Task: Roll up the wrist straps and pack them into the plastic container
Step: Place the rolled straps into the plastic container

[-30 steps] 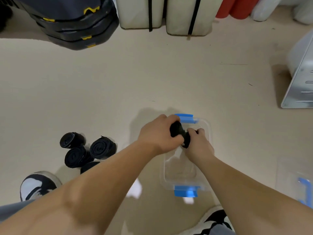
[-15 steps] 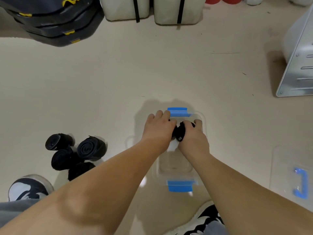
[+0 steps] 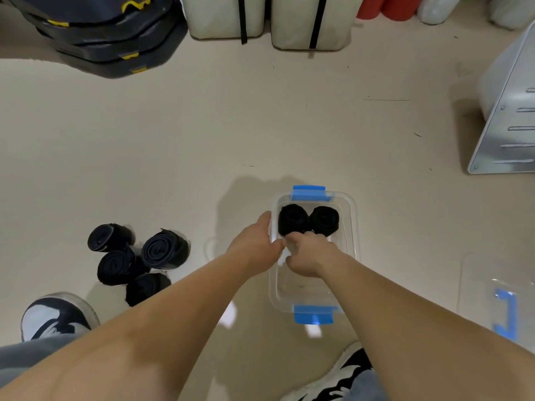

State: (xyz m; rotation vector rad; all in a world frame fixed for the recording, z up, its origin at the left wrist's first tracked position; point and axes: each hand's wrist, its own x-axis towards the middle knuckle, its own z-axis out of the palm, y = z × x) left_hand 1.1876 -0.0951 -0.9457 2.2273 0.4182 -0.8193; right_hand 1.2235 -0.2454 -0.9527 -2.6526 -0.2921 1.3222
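Observation:
A clear plastic container (image 3: 353,227) with blue clips stands on the floor in front of me. Two black rolled wrist straps (image 3: 293,219) (image 3: 324,219) lie side by side at its far end. My left hand (image 3: 256,245) rests flat against the container's left rim, fingers extended, holding nothing. My right hand (image 3: 308,254) hovers inside the container just behind the rolls, fingers curled, fingertips near the left roll; it grips nothing that I can see. Several more black rolled straps (image 3: 136,257) lie in a cluster on the floor to the left.
The container's clear lid (image 3: 498,299) with a blue clip lies on the floor at right. My shoes show at lower left (image 3: 55,316) and bottom centre (image 3: 338,377). Dark stacked pads (image 3: 95,33), white bags (image 3: 260,15) and a grey metal unit (image 3: 509,111) border the floor.
Both hands held rolled straps over the container's far end; now the two rolls lie inside it and both hands have let go and drawn back toward me.

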